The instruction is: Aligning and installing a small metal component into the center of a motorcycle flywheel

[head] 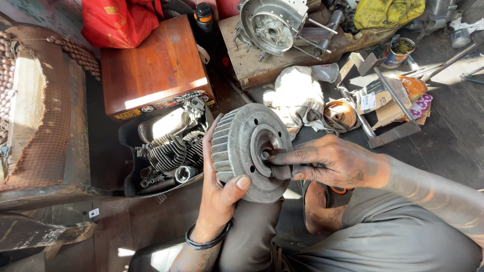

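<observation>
1. Your left hand (218, 194) is closed around the edge of the round finned metal wheel (247, 151). Your thumb sits on its flat face and your fingers wrap behind, so it stays up in front of you, above your lap, and does not spin.
2. Your right hand (330, 163) pinches a small dark cloth (280, 168). Your fingertips press it into the hole in the middle of the wheel, where the dirt sits.
3. The wheel's flat side faces your right hand, so you can see into the middle.
4. Just behind the wheel, on the floor (448, 136), is a black tray (132, 166) with a finned engine part (171, 148) and small bits in it.
5. Behind the tray stands a brown wooden box (154, 65).
6. A white rag (297, 95) lies on the floor near your right hand.
7. Farther back, a big round engine case (272, 25) rests on a wooden block (257, 70).
</observation>
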